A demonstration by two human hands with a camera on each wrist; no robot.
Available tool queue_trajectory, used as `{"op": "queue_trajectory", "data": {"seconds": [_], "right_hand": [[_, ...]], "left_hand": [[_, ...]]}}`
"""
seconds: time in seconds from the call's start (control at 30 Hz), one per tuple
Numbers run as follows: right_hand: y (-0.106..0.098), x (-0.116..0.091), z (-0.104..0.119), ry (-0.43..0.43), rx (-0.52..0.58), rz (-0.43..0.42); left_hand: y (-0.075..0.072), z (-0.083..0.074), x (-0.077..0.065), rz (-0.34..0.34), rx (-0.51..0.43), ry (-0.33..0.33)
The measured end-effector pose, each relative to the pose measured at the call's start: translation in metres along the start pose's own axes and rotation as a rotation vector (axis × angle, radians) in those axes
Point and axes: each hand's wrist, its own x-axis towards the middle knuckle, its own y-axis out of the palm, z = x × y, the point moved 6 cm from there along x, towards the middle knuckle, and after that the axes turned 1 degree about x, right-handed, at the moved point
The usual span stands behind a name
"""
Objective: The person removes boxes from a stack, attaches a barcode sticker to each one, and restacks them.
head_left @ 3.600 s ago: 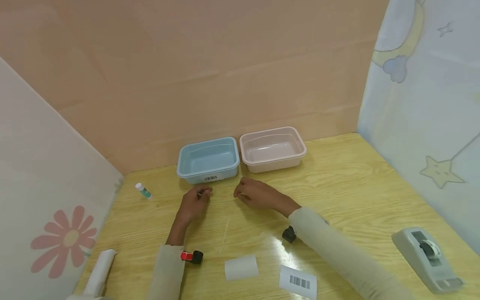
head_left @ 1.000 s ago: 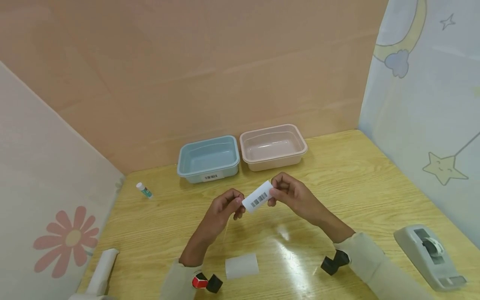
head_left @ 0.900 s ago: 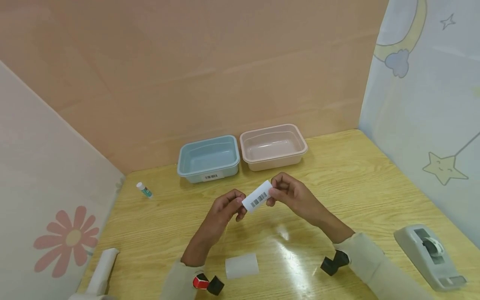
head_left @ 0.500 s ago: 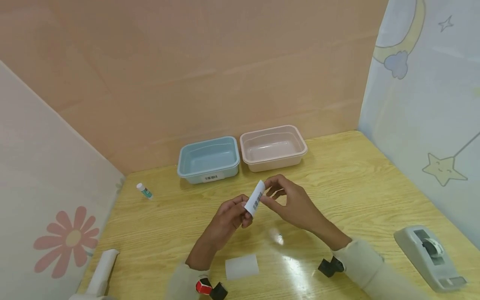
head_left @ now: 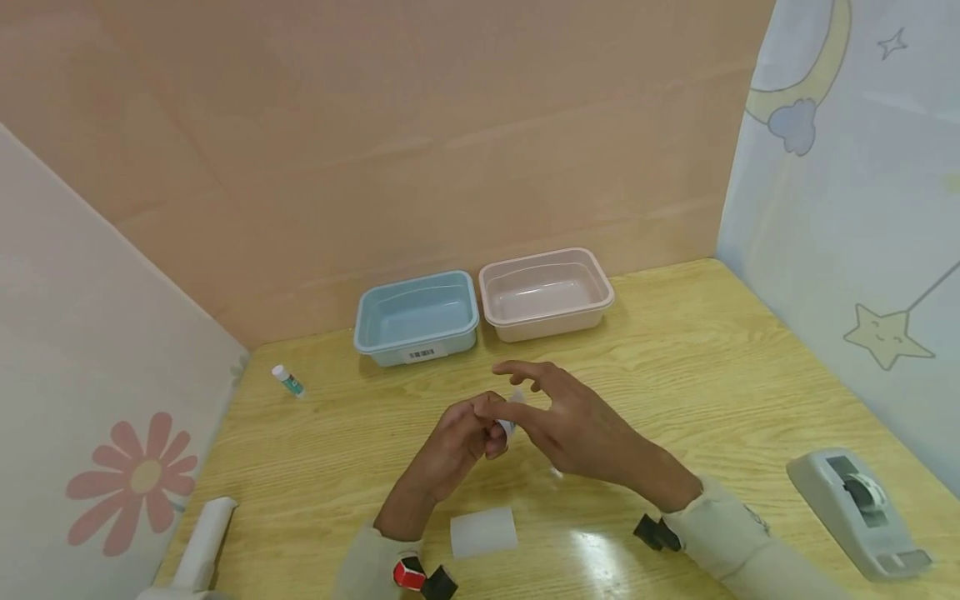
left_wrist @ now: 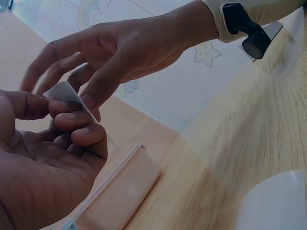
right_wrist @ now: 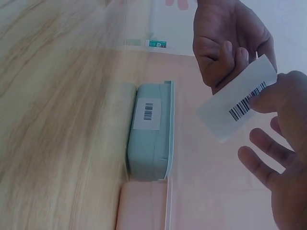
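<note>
A small white barcode label (right_wrist: pixel 230 112) is held between the hands, nearly edge-on in the head view. My left hand (head_left: pixel 457 437) pinches one end, its fingers curled around the edge. My right hand (head_left: pixel 581 421) reaches across from the right; its thumb (right_wrist: pixel 273 96) lies on the printed face while the other fingers are spread away from the label. Beyond them stands a light blue bin (head_left: pixel 417 340) with a barcode label (right_wrist: pixel 147 115) on its front wall. A pink bin (head_left: pixel 551 323) beside it has a front wall without a label in view.
A pale, slightly curled blank paper piece (head_left: pixel 483 533) lies near the front. A glue stick (head_left: pixel 288 381) rests at the back left. The grey tape dispenser (head_left: pixel 858 517) stands at right; a white object with a long handle (head_left: pixel 204 546) is at front left.
The label lay on the front of the table, then both hands held it up flat. It has since turned edge-on; the right fingers have spread off it and the thumb has slid across.
</note>
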Motion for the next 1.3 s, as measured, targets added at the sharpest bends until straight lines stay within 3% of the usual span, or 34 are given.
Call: {"op": "queue_trajectory", "data": {"seconds": [0.27,0.5,0.7,0.97,1.3], "right_hand": [[-0.003,-0.001,-0.001,-0.019,-0.014,-0.021],[-0.012,0.0,0.001,-0.063,-0.045,-0.065],[-0.02,0.002,0.001,-0.057,-0.009,-0.081],[-0.034,0.006,0.004,-0.089,0.03,-0.139],[-0.047,0.011,0.008,-0.091,0.251,-0.177]], "left_hand": [[-0.004,0.003,0.0,-0.043,-0.082,-0.039],[-0.002,0.005,0.003,-0.025,-0.071,-0.033],[-0.004,0.012,0.003,-0.072,-0.074,-0.099],[-0.008,0.02,0.002,-0.123,0.002,-0.198],[-0.009,0.033,0.002,-0.108,0.117,-0.308]]}}
